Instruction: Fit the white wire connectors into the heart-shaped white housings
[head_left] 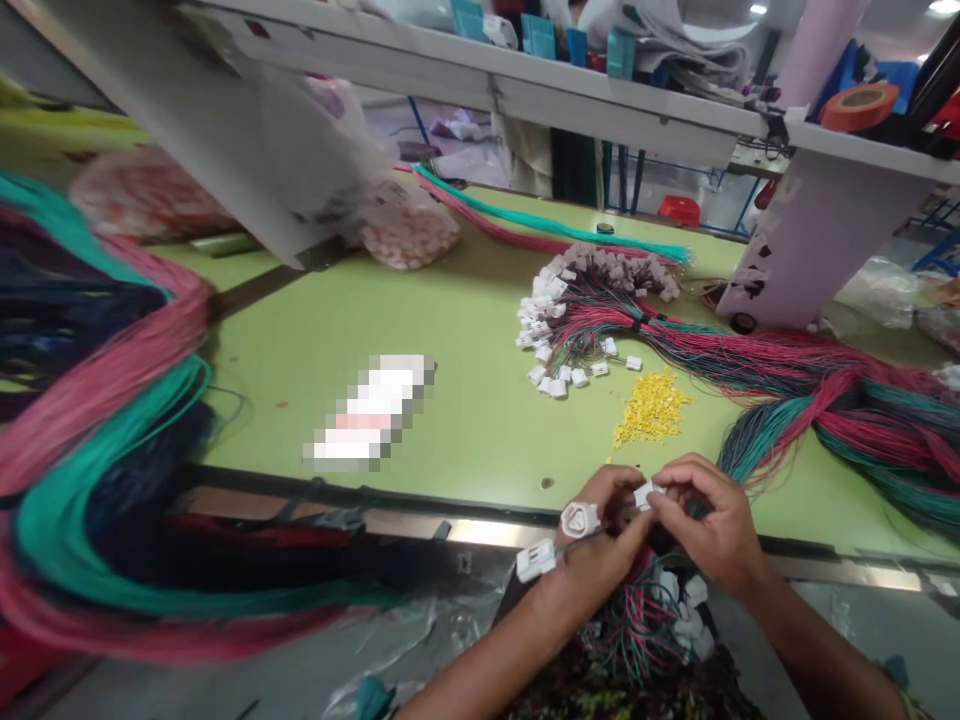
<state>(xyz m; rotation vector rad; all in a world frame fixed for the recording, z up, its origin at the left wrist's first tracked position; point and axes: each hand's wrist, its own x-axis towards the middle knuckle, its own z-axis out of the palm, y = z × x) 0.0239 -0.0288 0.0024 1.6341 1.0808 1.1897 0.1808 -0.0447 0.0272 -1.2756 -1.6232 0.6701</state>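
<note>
My left hand (600, 535) and my right hand (712, 520) meet over the table's front edge. Between their fingertips they grip one small white plastic connector (646, 494). Two more white connectors, a round-looking one (580, 519) and a boxy one (536, 560), lie over the back of my left hand, a dark wire trailing from the boxy one. Below my hands, a bunch of red, green and black wires (637, 620) with white connectors rests on my lap. Just beyond my fingers is a heap of tiny yellow pieces (651, 408).
Behind the yellow heap lies a tied wire bundle (675, 345) with many white connectors. Loose red and green wires (112, 480) hang at the left. A bag of pinkish parts (409, 230) sits at the back, under a white shelf (480, 75). A pixelated patch covers something on the green table (480, 400).
</note>
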